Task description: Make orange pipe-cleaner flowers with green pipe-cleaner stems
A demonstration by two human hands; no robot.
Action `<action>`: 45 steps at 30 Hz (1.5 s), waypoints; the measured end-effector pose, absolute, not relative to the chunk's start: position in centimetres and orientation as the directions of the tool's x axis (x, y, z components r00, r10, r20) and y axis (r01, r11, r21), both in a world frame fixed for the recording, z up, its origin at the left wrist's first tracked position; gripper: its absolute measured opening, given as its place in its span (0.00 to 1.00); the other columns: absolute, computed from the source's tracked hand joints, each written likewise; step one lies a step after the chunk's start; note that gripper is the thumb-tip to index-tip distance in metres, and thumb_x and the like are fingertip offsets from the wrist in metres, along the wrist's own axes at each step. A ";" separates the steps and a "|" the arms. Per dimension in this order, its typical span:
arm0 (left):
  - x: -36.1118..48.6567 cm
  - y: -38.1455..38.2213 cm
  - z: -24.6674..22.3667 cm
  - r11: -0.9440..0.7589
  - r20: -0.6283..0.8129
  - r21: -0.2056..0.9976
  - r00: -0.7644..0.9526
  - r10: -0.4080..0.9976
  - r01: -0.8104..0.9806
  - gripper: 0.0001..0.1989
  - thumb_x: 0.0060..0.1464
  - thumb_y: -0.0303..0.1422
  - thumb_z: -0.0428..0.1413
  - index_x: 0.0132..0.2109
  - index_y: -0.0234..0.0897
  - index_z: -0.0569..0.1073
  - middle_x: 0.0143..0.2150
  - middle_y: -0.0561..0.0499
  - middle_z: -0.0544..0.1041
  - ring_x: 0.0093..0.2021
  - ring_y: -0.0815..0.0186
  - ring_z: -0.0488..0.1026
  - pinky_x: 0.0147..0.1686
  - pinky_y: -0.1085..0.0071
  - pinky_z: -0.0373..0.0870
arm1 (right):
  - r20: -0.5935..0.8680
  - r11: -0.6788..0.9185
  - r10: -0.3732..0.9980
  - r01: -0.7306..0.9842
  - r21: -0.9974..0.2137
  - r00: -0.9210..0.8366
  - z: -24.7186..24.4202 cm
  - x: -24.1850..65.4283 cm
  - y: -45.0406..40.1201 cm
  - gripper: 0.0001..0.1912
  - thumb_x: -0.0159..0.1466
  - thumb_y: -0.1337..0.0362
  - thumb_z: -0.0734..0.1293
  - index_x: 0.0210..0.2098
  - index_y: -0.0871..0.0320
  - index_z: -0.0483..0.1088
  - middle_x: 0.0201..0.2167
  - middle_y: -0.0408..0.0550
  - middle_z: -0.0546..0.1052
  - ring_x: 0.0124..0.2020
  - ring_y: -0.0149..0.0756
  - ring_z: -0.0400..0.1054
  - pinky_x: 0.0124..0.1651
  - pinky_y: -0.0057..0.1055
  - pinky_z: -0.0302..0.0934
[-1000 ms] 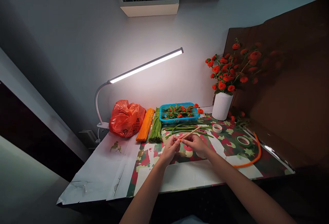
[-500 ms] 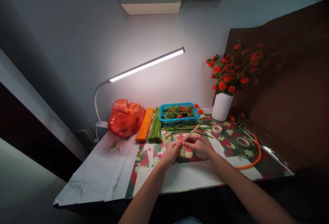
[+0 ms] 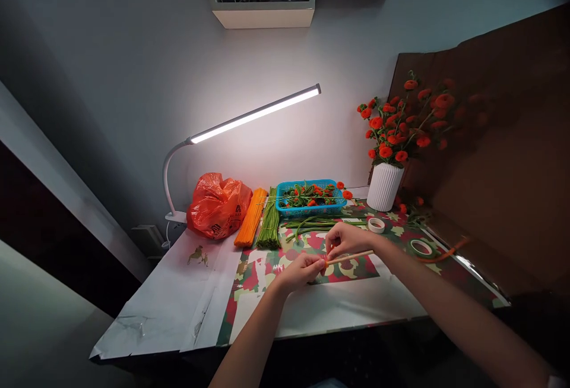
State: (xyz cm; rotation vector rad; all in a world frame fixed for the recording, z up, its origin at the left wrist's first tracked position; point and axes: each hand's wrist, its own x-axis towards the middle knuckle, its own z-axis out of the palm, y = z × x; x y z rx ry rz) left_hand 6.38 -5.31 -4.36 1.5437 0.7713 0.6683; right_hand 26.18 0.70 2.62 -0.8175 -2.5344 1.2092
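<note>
Near the front middle of the table, my left hand (image 3: pixel 305 270) is closed on the end of a pale wooden stick (image 3: pixel 354 256), which points right and slightly up. A bit of orange fuzzy pipe cleaner (image 3: pixel 326 264) shows around the stick at my left fingertips. Just above that spot, my right hand (image 3: pixel 350 239) is bent down with its fingers pinched at the orange strand; the exact grip is partly hidden. Beyond my right forearm, a blurred orange length (image 3: pixel 445 254) curves over the table.
Behind my hands lie green stems (image 3: pixel 312 223), an orange bundle (image 3: pixel 252 218), a green bundle (image 3: pixel 269 221) and a blue basket (image 3: pixel 279 204) of flowers. Rightward are white tape (image 3: pixel 376 225), green tape (image 3: pixel 422 249) and a white vase (image 3: pixel 385 187). A lamp (image 3: pixel 256 113) hangs over; a red bag (image 3: pixel 218 207) sits left.
The stick has swung from pointing up and away to nearly level, pointing right. My right hand has risen over its orange end, and the orange length at right has been drawn in.
</note>
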 end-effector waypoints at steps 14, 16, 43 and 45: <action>7.0 -4.3 -5.5 -0.298 0.286 0.813 0.103 0.953 0.500 0.19 0.58 0.42 0.43 0.26 0.36 0.68 0.22 0.53 0.67 0.26 0.67 0.63 0.27 0.72 0.55 | 0.392 0.708 0.629 0.703 0.069 -0.672 -0.6 22.6 -2.9 0.12 0.64 0.71 0.60 0.27 0.61 0.72 0.23 0.49 0.76 0.25 0.32 0.67 0.30 0.29 0.47; 7.0 -4.1 -5.6 -0.290 0.307 0.868 0.024 0.951 0.404 0.20 0.57 0.45 0.44 0.25 0.36 0.66 0.22 0.53 0.65 0.26 0.67 0.62 0.27 0.72 0.56 | 0.486 0.726 0.614 0.686 -0.040 -0.622 -1.4 22.4 -2.9 0.12 0.65 0.69 0.59 0.30 0.60 0.73 0.27 0.49 0.78 0.28 0.33 0.69 0.31 0.29 0.49; 5.5 -6.0 -3.6 0.184 -0.064 0.978 0.708 0.703 -0.095 0.23 0.48 0.51 0.56 0.26 0.32 0.68 0.13 0.63 0.49 0.16 0.77 0.41 0.20 0.73 0.37 | 0.054 0.504 0.594 0.318 -0.803 -0.803 2.9 26.4 1.1 0.20 0.49 0.48 0.72 0.26 0.62 0.78 0.18 0.45 0.72 0.20 0.28 0.59 0.22 0.24 0.50; 5.6 -6.0 -3.6 0.146 -0.086 0.989 0.704 0.705 -0.025 0.23 0.49 0.52 0.55 0.27 0.32 0.70 0.13 0.62 0.50 0.16 0.77 0.42 0.19 0.73 0.38 | 0.089 0.612 0.566 0.346 -0.711 -0.819 4.2 26.5 1.0 0.19 0.51 0.49 0.71 0.26 0.61 0.78 0.18 0.45 0.72 0.20 0.28 0.59 0.21 0.25 0.49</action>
